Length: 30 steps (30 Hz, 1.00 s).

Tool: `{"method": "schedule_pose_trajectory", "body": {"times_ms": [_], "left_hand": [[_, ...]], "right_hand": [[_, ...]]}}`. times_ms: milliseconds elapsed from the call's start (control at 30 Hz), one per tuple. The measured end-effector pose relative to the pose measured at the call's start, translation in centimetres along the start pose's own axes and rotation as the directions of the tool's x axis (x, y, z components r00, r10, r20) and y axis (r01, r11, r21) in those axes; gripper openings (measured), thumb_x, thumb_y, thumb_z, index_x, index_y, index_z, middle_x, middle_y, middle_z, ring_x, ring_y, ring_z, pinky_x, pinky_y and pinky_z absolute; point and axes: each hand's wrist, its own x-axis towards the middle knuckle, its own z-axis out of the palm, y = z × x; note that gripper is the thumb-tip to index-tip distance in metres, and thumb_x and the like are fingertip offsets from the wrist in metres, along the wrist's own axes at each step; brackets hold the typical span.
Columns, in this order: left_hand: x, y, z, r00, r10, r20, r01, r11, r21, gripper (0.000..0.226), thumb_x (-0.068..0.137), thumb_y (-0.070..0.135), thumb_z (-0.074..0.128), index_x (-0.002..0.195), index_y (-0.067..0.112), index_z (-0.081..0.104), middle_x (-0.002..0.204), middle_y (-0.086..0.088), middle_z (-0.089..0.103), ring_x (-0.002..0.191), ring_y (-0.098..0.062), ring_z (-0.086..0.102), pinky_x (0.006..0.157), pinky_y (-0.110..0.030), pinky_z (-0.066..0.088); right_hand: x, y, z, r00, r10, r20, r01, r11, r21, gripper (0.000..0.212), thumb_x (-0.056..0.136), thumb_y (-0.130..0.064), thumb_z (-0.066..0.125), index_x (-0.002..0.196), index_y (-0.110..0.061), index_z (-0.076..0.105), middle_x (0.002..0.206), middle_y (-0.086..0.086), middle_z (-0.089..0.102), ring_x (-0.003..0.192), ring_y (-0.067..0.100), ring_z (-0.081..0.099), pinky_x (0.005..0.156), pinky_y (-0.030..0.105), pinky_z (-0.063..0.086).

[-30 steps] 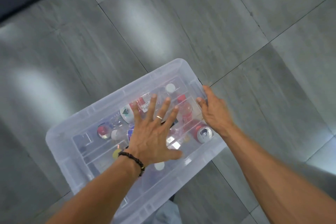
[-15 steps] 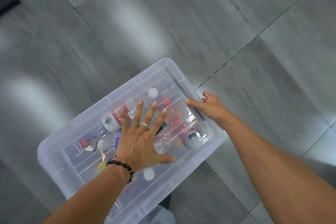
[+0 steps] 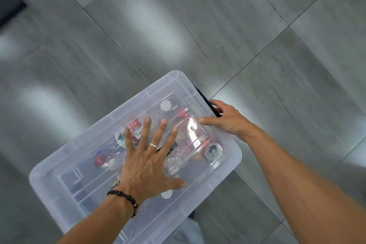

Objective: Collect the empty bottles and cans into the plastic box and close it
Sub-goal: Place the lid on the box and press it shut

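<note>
The plastic box is seen standing on the grey tiled floor, set at a slant to the tile seams, with its clear lid laid over the top. Through the lid, bottles and cans are seen lying inside: a red-labelled bottle, a white bottle cap, a red cap and the silver top of a can toward the right end.

The left hand is pressed flat on the middle of the lid, fingers straight and spread, thumb stretched toward the near edge. A ring is worn on one finger and a dark bead bracelet on the wrist.

The right hand is placed at the right end of the box, its thumb laid along the top of the lid and its fingers curled over the edge onto a black latch there. Whether the latch is fully snapped down can hardly be judged, as the fingers cover its lower part.

A dark panel is seen at the upper left corner of the floor.
</note>
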Motion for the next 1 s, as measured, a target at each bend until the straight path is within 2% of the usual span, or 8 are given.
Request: {"method": "schedule_pose_trajectory", "body": {"times_ms": [100,200,433,600,733,833,900,1000], "left_hand": [[-0.2,0.0,0.2,1.0,-0.009,-0.011,0.009,1.0,-0.001,0.124,0.051,0.1,0.028,0.15,0.027,0.012,0.158,-0.009,0.012,0.144,-0.039,-0.003,0.106,-0.072,0.0],[-0.8,0.1,0.0,1.0,-0.012,-0.021,0.012,1.0,0.006,0.125,0.05,0.099,0.031,0.15,0.027,0.012,0.159,-0.009,0.008,0.144,-0.039,-0.005,0.106,-0.074,0.002],[-2.2,0.8,0.4,0.999,-0.045,0.027,0.045,0.999,-0.014,0.126,0.049,0.097,0.035,0.15,0.028,0.01,0.159,-0.006,0.002,0.144,-0.037,-0.008,0.106,-0.074,0.003],[-2.0,-0.1,0.8,0.995,-0.035,0.098,0.037,0.999,-0.02,0.125,0.049,0.099,0.03,0.15,0.031,0.0,0.159,-0.006,-0.003,0.143,-0.036,-0.016,0.105,-0.074,0.0],[-1.7,-0.2,0.8,0.994,-0.027,0.103,0.03,0.999,-0.034,0.124,0.052,0.096,0.035,0.143,0.035,-0.023,0.153,-0.004,-0.027,0.135,-0.033,-0.037,0.102,-0.073,-0.014],[-1.7,-0.1,0.6,0.991,-0.024,0.131,0.026,1.0,-0.014,0.124,0.056,0.094,0.038,0.139,0.033,-0.032,0.145,-0.003,-0.043,0.129,-0.035,-0.045,0.101,-0.073,-0.015],[-1.7,0.1,0.4,0.989,-0.031,0.142,0.032,0.999,-0.003,0.124,0.058,0.092,0.039,0.139,0.032,-0.033,0.144,-0.004,-0.044,0.128,-0.037,-0.044,0.101,-0.074,-0.014],[-1.6,0.4,0.4,0.987,-0.046,0.151,0.046,0.999,0.005,0.124,0.059,0.091,0.042,0.14,0.031,-0.032,0.146,-0.006,-0.041,0.129,-0.039,-0.043,0.099,-0.076,-0.014]], "right_hand": [[-0.2,0.0,0.4,1.0,-0.007,-0.008,0.008,0.998,0.058,0.082,0.065,-0.044,0.083,0.136,-0.031,0.045,0.118,-0.005,0.061,0.103,0.014,0.062,0.09,0.036,0.052],[-0.7,-0.5,0.7,0.999,-0.029,-0.044,0.033,0.995,0.095,0.069,0.068,-0.032,0.083,0.128,-0.028,0.049,0.105,-0.01,0.061,0.091,0.007,0.062,0.069,0.024,0.049],[-1.6,-1.2,0.9,0.992,-0.095,-0.078,0.09,0.994,-0.07,0.042,0.072,-0.035,0.081,0.104,-0.022,0.057,0.086,-0.01,0.059,0.075,0.003,0.058,0.055,0.015,0.04],[-2.3,-1.5,1.6,0.969,-0.195,-0.15,0.151,0.954,-0.26,0.032,0.071,-0.041,0.078,0.091,-0.023,0.06,0.077,-0.01,0.059,0.065,0.005,0.058,0.052,0.017,0.037],[-2.5,-1.5,2.3,0.952,-0.231,-0.202,0.139,0.912,-0.387,0.036,0.071,-0.048,0.074,0.085,-0.018,0.06,0.07,-0.003,0.058,0.062,0.017,0.055,0.052,0.026,0.039],[-2.4,-1.4,2.5,0.951,-0.213,-0.222,0.112,0.913,-0.392,0.049,0.068,-0.052,0.073,0.102,-0.019,0.062,0.089,-0.001,0.066,0.08,0.022,0.064,0.066,0.034,0.052],[-2.5,-1.5,2.4,0.962,-0.166,-0.218,0.085,0.937,-0.337,0.057,0.066,-0.051,0.077,0.111,-0.018,0.062,0.097,-0.002,0.065,0.086,0.02,0.063,0.072,0.033,0.052],[-2.9,-1.6,2.0,0.969,-0.17,-0.178,0.095,0.926,-0.365,0.034,0.07,-0.042,0.079,0.079,-0.015,0.059,0.068,-0.002,0.053,0.061,0.017,0.051,0.055,0.027,0.038]]}}
